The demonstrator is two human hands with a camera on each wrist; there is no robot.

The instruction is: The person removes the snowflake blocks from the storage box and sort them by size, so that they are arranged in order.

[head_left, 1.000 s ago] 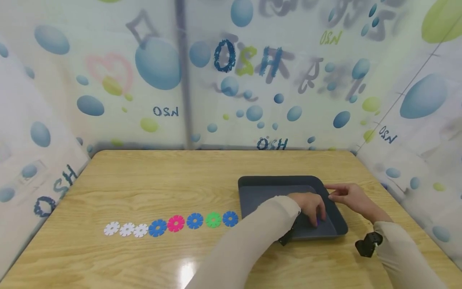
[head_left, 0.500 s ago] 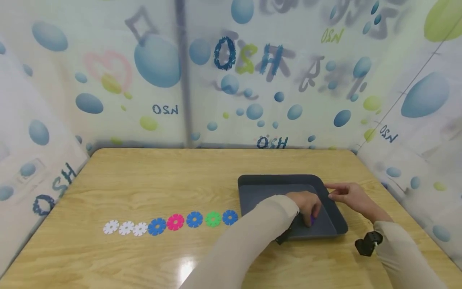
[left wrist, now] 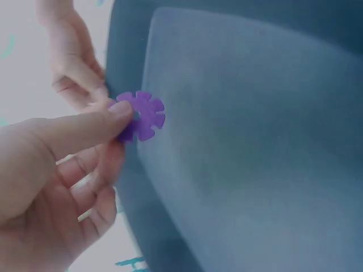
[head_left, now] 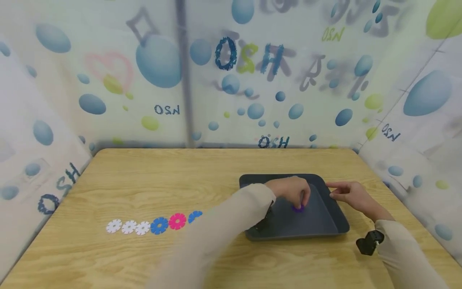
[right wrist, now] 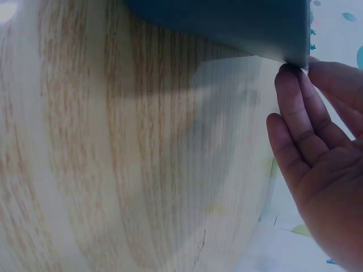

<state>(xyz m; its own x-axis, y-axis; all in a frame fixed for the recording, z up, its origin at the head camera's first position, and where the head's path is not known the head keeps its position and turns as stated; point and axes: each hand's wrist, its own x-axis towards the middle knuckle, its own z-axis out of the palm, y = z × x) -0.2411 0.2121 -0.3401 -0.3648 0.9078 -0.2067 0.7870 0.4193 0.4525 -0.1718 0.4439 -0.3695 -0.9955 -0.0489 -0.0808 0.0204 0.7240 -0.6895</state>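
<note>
My left hand point(head_left: 292, 189) reaches into the dark grey tray point(head_left: 325, 227), pinching a purple notched plastic disc point(left wrist: 148, 118) between thumb and fingers. That disc is flat and round with a small centre hole, and is held above the tray floor. My right hand point(head_left: 354, 196) holds the tray's right rim; its thumb and fingertips meet the tray's edge in the right wrist view. To the left, a row of similar discs lies on the table: several white ones point(head_left: 114, 222), a blue one point(head_left: 159, 220), a pink one point(head_left: 177, 216) and another blue one partly behind the left sleeve.
The wooden table point(head_left: 162, 176) reaches back to a wall covering point(head_left: 216, 104) printed with blue and green spots. The left sleeve point(head_left: 220, 224) crosses the table in front of the row's right end. A black wrist camera point(head_left: 369, 242) sits at the right wrist.
My left hand has moved left and away within the tray with the purple disc, and its sleeve now covers the row's right end. The right hand stays at the rim.
</note>
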